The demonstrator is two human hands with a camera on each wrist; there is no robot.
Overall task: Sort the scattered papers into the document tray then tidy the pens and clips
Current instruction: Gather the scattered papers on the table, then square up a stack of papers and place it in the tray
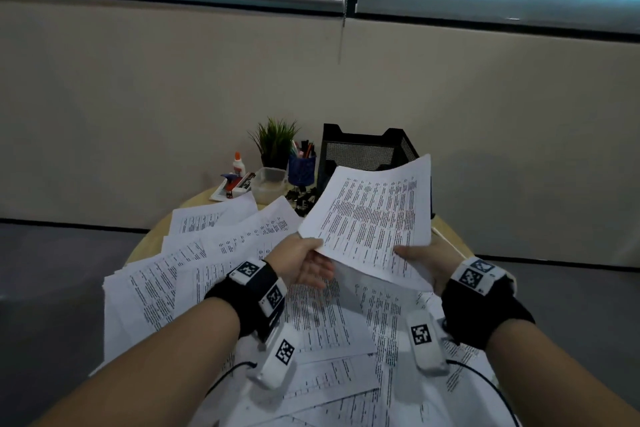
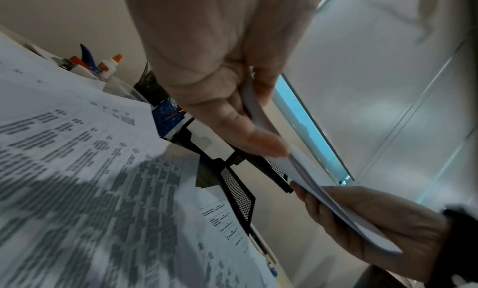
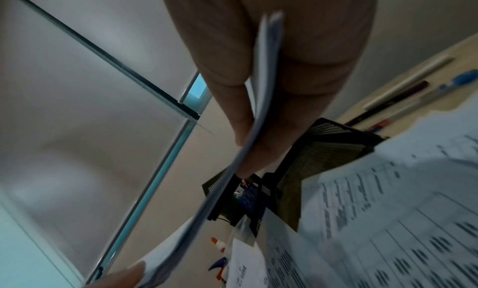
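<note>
loose printed sheets (image 1: 180, 274) cover table (image 1: 145, 246) at left. left hand (image 1: 304, 264) pinches near-left corner of raised paper stack (image 1: 374, 219), thumb on top. right hand (image 1: 433, 264) grips its near-right edge. stack held above table, in front of black mesh document tray (image 1: 363, 149); pen cup (image 1: 301, 168) just left of tray.

one document tray (image 1: 367, 149), two hands (image 1: 306, 262)

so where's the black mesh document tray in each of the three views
Head: document tray at the table's far edge, right of centre, partly behind the held papers.
Left wrist: tray at centre, below the left hand.
Right wrist: tray right of centre, behind the right hand.
Shared landmark: the blue pen cup beside it.
</note>
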